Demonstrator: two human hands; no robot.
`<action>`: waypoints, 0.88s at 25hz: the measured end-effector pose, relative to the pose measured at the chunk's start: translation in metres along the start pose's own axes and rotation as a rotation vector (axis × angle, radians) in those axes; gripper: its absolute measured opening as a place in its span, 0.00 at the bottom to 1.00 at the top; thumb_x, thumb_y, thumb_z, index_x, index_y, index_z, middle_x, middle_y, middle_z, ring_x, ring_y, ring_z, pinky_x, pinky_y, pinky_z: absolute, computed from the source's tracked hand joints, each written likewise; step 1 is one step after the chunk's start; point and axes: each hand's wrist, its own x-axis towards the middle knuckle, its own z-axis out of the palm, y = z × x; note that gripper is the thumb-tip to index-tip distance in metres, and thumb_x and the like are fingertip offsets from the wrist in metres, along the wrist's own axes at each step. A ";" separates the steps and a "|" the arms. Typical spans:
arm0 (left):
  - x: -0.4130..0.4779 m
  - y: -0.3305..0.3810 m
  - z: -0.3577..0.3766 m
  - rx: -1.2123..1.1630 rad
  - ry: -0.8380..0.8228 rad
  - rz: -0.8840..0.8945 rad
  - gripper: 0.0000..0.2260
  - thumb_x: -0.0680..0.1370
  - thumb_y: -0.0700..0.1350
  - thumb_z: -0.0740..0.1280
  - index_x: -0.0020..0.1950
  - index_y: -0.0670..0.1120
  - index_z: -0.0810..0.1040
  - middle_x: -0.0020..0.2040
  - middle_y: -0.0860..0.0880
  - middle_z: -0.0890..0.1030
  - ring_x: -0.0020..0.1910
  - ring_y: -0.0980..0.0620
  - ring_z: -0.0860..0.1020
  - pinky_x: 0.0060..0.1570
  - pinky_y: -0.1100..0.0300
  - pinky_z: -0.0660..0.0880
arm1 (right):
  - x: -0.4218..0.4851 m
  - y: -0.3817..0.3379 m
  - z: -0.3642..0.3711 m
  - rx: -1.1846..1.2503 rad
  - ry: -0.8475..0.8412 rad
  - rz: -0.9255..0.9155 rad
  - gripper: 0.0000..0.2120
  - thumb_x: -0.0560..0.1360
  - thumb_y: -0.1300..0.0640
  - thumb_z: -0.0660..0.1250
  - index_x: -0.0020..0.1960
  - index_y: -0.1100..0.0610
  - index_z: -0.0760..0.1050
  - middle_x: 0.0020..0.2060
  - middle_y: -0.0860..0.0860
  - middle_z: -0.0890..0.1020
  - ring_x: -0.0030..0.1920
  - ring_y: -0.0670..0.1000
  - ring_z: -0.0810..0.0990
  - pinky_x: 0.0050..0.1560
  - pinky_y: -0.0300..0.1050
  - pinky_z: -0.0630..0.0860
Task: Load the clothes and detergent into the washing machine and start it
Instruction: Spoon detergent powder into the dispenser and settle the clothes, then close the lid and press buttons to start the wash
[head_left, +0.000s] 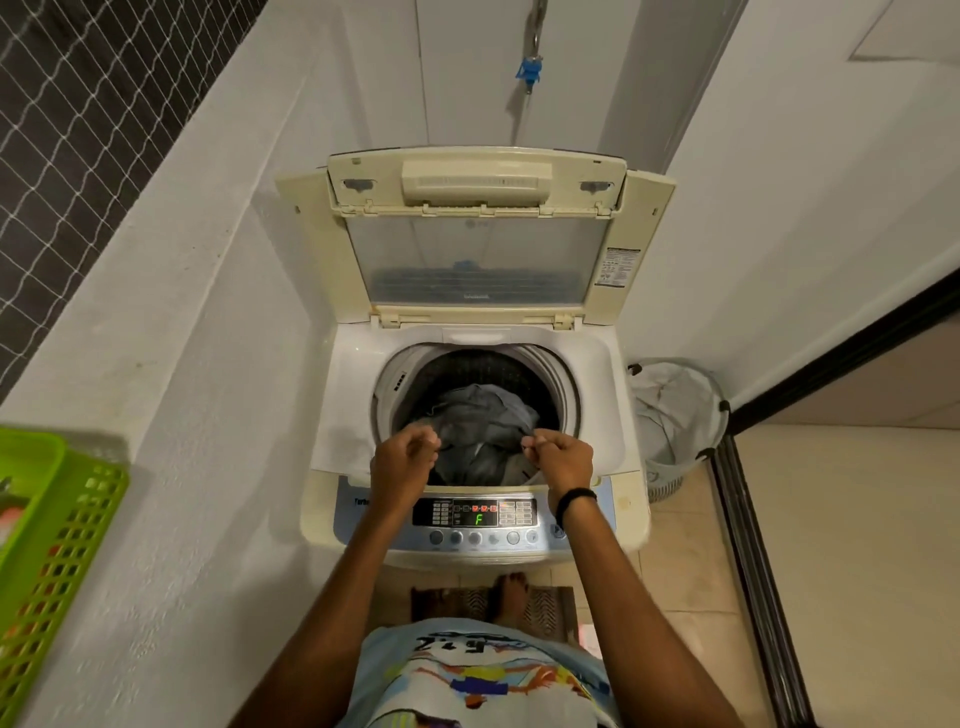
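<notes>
Basically mid-load w/ lid (475, 228) propped up for access: left hand (402, 457) and right hand (558, 457) both curled tight over drum (475, 415), maybe pinching grey clothes (483, 426) already inside, detergent nowhere visible, display (478, 512) lit.

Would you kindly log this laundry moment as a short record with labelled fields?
machine: top-loading washing machine, lid raised
drum contents: grey clothes
left hand: closed, over the drum's front edge; whether it pinches cloth is unclear
right hand: closed, at the clothes' edge; grip unclear
control panel: lit, showing a green F
laundry basket: on the floor, right of the machine
green basket: on the ledge, left
</notes>
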 end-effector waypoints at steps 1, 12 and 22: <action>-0.001 0.001 -0.003 0.017 0.000 0.016 0.06 0.80 0.47 0.66 0.50 0.49 0.83 0.38 0.54 0.83 0.39 0.60 0.81 0.47 0.57 0.80 | -0.006 0.003 -0.001 0.010 0.009 -0.001 0.08 0.76 0.67 0.67 0.43 0.57 0.82 0.38 0.57 0.86 0.41 0.52 0.85 0.56 0.55 0.81; 0.132 0.188 -0.058 0.393 0.168 0.486 0.27 0.79 0.55 0.66 0.75 0.45 0.66 0.69 0.41 0.75 0.67 0.42 0.72 0.64 0.49 0.73 | -0.054 0.001 -0.017 0.146 0.062 -0.101 0.07 0.77 0.68 0.66 0.52 0.66 0.81 0.42 0.61 0.86 0.43 0.54 0.84 0.48 0.44 0.82; 0.234 0.263 -0.063 0.890 -0.110 0.592 0.36 0.68 0.72 0.65 0.67 0.50 0.70 0.62 0.43 0.77 0.61 0.40 0.73 0.61 0.43 0.66 | -0.046 -0.035 -0.025 0.168 0.069 -0.180 0.07 0.77 0.69 0.65 0.48 0.63 0.82 0.41 0.60 0.86 0.44 0.56 0.85 0.53 0.49 0.81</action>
